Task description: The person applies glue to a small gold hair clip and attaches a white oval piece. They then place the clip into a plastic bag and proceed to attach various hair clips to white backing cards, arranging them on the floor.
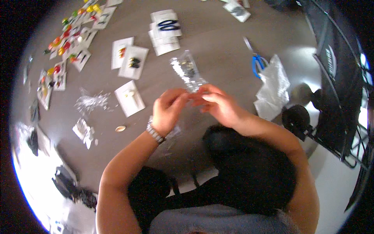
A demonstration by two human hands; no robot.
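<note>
Fingers curled and fingertips meeting, on left hand (167, 111) and right hand (224, 109) alike; too blurred to tell whether pinching something small or merely touching. Around the left wrist, a silvery band (156, 133). Directly beyond the fingertips, a clear plastic bag (184, 66) with dark bits (189, 71) inside, near end reaching to the right hand's fingers (held or only touched, impossible to tell). Just left of the left hand, a white card (133, 109) bearing a pale piece (129, 93); farther left, a tan oval thing (120, 128), a crumpled clear wrapper (83, 132) and a heap of thin clear strips (92, 103). Right of the right hand, a crinkled translucent sheet (272, 89), then blue-handled scissors (255, 64) near it. Beyond the left hand and leftward, an overlapping pair of cards (136, 72); past these, a stack of cards (167, 35) topped with dark blue loops (168, 25). Farthest left, a cluster of small cards (82, 58) with brightly coloured pieces (66, 46).
</note>
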